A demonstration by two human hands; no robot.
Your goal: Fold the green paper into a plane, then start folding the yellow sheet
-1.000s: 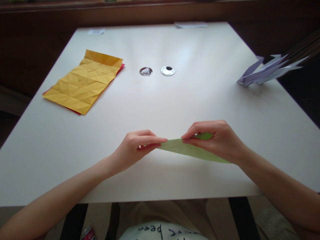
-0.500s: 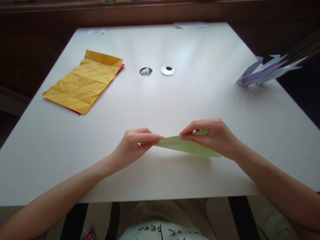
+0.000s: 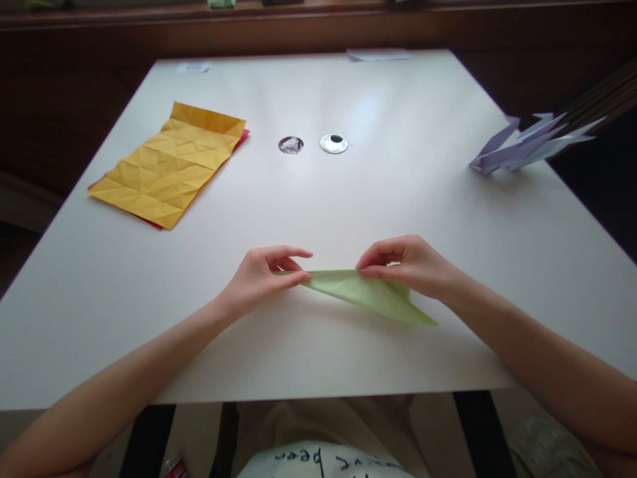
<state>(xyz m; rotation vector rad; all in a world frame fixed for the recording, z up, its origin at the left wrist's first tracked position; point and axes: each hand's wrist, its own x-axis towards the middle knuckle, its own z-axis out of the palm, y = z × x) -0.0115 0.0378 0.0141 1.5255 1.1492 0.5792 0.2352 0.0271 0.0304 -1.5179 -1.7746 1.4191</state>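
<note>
A folded light green paper lies low over the white table, near its front edge. It is a long thin shape with a pointed tip toward the right front. My left hand pinches its left end between thumb and fingers. My right hand pinches the upper edge near the middle. Both forearms reach in from the bottom corners.
A creased yellow sheet lies over a red one at the left. Folded lilac paper pieces sit at the right edge. Two round cable holes mark the table's middle. Small white papers lie at the far edge.
The green paper has come down flatter toward the table and its right tip shows more. My right hand has shifted up and opened off the paper's right part; the left fingers moved slightly.
</note>
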